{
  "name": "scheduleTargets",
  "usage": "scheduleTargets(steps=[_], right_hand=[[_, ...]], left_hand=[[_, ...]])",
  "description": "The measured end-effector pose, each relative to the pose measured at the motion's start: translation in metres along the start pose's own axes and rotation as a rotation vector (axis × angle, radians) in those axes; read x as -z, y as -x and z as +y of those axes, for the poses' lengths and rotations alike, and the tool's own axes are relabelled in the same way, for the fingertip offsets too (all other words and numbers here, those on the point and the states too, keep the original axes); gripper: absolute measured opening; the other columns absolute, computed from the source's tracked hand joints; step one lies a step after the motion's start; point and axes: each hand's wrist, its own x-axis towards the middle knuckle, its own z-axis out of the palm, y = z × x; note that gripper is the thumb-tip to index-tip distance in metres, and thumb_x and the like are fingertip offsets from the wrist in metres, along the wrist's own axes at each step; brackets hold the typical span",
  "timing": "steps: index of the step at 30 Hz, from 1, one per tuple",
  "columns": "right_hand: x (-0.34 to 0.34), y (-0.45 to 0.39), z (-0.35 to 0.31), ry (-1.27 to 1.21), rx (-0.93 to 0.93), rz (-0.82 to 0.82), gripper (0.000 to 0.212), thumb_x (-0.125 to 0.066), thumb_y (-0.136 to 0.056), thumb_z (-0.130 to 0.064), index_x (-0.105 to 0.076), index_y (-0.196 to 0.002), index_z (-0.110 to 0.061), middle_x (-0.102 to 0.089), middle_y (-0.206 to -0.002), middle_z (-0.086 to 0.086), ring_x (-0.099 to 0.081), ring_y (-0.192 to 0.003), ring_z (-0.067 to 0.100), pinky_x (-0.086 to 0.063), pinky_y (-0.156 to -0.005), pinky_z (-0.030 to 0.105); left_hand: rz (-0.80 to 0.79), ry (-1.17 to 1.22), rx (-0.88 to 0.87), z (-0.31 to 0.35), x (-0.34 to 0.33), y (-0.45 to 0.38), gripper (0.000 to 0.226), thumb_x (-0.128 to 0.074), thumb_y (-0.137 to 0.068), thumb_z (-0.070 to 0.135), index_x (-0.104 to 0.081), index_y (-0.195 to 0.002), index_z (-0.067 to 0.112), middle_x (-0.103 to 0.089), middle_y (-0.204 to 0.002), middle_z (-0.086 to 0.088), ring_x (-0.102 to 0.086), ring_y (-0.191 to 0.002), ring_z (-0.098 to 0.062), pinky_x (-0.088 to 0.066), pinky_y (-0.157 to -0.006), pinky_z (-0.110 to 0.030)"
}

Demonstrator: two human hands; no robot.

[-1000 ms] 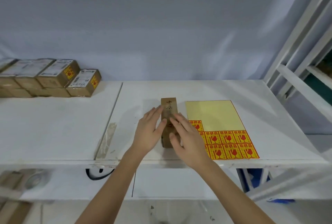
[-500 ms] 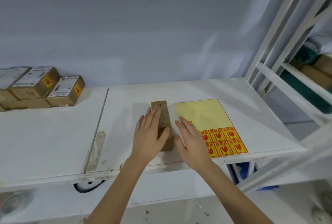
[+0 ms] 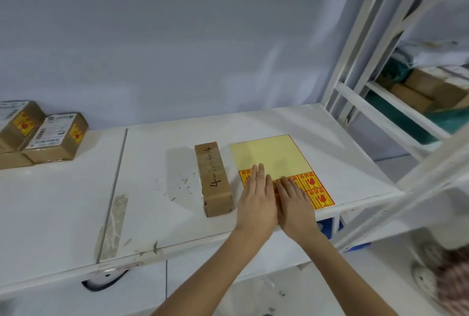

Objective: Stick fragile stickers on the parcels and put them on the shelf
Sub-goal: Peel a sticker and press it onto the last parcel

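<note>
A long narrow brown parcel (image 3: 214, 178) with handwriting on top lies on the white table (image 3: 157, 204), with no hand on it. To its right lies a yellow sticker sheet (image 3: 272, 157); red-and-yellow fragile stickers (image 3: 314, 189) fill its near rows. My left hand (image 3: 256, 199) rests flat on the sheet's near left part, fingers straight. My right hand (image 3: 294, 201) lies beside it on the stickers, fingers straight and touching the sheet. Both hands cover several stickers.
Stickered brown parcels (image 3: 58, 137) sit stacked at the table's far left. A white shelf frame (image 3: 360, 67) stands at the right, with boxes (image 3: 431, 87) on its shelves. A strip of old tape (image 3: 115, 219) marks the table seam.
Both hands left the long parcel and moved right onto the sticker sheet. The camera view swung to the right, toward the shelf.
</note>
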Motion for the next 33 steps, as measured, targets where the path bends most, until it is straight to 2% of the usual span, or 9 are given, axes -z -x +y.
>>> scheduleTargets(steps=[3,6,8,10,12,16,20,28,33], right_hand=[[0.005,0.001,0.005,0.023,0.01,-0.025,0.061,-0.02,-0.089,-0.04,-0.052,-0.133,-0.011,-0.045,-0.143,0.008,-0.04,-0.134,0.027,-0.034,-0.107,0.043],[0.008,0.002,0.01,0.022,-0.021,-0.053,0.061,-0.018,-0.088,-0.039,-0.043,-0.139,-0.016,-0.035,-0.15,0.003,-0.029,-0.14,0.023,-0.025,-0.111,0.039],[0.009,-0.002,0.014,0.039,0.002,-0.043,0.054,-0.027,-0.086,-0.038,-0.06,-0.122,-0.015,-0.056,-0.132,0.006,-0.053,-0.122,0.027,-0.044,-0.095,0.043],[0.011,-0.009,0.023,0.083,0.043,-0.009,0.043,-0.035,-0.08,-0.035,-0.067,-0.101,-0.015,-0.066,-0.108,0.004,-0.064,-0.095,0.026,-0.052,-0.075,0.039],[0.019,-0.02,0.031,0.144,0.113,-0.018,0.03,-0.044,-0.079,-0.03,-0.065,-0.092,-0.013,-0.062,-0.096,0.005,-0.061,-0.085,0.027,-0.05,-0.067,0.038],[0.037,-0.052,0.035,0.141,0.215,-0.109,0.032,-0.044,-0.092,-0.027,-0.055,-0.118,-0.012,-0.053,-0.114,0.006,-0.05,-0.106,0.024,-0.043,-0.083,0.035],[0.04,-0.08,0.029,-0.031,0.331,-0.167,0.04,-0.046,-0.094,-0.025,-0.048,-0.133,-0.018,-0.051,-0.122,0.005,-0.048,-0.113,0.021,-0.046,-0.087,0.033],[0.025,-0.123,0.012,-0.15,0.576,-0.333,0.038,-0.047,-0.096,-0.026,-0.05,-0.134,-0.023,-0.043,-0.099,0.0,-0.054,-0.094,0.021,-0.044,-0.076,0.031],[0.015,-0.135,0.009,-0.151,0.639,-0.419,0.04,-0.049,-0.095,-0.031,-0.048,-0.135,-0.034,-0.041,-0.111,0.003,-0.049,-0.105,0.019,-0.042,-0.079,0.031]], left_hand=[[-0.077,-0.059,0.026,0.001,-0.021,-0.002,0.058,-0.078,-0.064,0.037,-0.068,-0.11,0.004,-0.06,-0.125,-0.017,-0.054,-0.121,-0.031,-0.049,-0.097,-0.037],[-0.087,-0.052,0.028,0.0,-0.04,-0.004,0.049,-0.064,-0.074,0.037,-0.07,-0.106,0.001,-0.064,-0.119,-0.017,-0.059,-0.115,-0.029,-0.051,-0.093,-0.036],[-0.086,0.007,0.046,0.0,-0.043,-0.009,0.049,-0.047,-0.079,0.036,-0.071,-0.103,0.0,-0.067,-0.113,-0.016,-0.063,-0.109,-0.027,-0.053,-0.088,-0.036],[-0.037,0.035,0.059,0.0,-0.044,-0.015,0.042,-0.065,-0.073,0.034,-0.07,-0.102,0.003,-0.068,-0.108,-0.013,-0.065,-0.103,-0.026,-0.055,-0.084,-0.035],[0.012,0.075,0.075,0.0,-0.042,-0.017,0.041,-0.078,-0.063,0.029,-0.068,-0.097,0.008,-0.066,-0.101,-0.008,-0.065,-0.094,-0.024,-0.055,-0.077,-0.033],[0.135,0.111,0.132,-0.001,-0.046,-0.018,0.024,-0.065,-0.072,0.026,-0.064,-0.092,0.012,-0.061,-0.097,-0.006,-0.061,-0.087,-0.022,-0.053,-0.073,-0.032],[0.163,0.101,0.217,0.001,-0.049,-0.018,0.036,-0.039,-0.08,0.032,-0.061,-0.097,0.01,-0.061,-0.102,-0.007,-0.059,-0.09,-0.023,-0.052,-0.078,-0.034],[0.192,0.106,0.247,0.003,-0.045,-0.017,0.026,-0.044,-0.079,0.027,-0.063,-0.087,0.011,-0.058,-0.089,-0.005,-0.055,-0.081,-0.022,-0.05,-0.068,-0.033],[0.243,0.083,0.23,0.003,-0.046,-0.017,0.02,-0.049,-0.079,0.022,-0.064,-0.084,0.009,-0.058,-0.085,-0.006,-0.055,-0.078,-0.023,-0.051,-0.066,-0.034]])
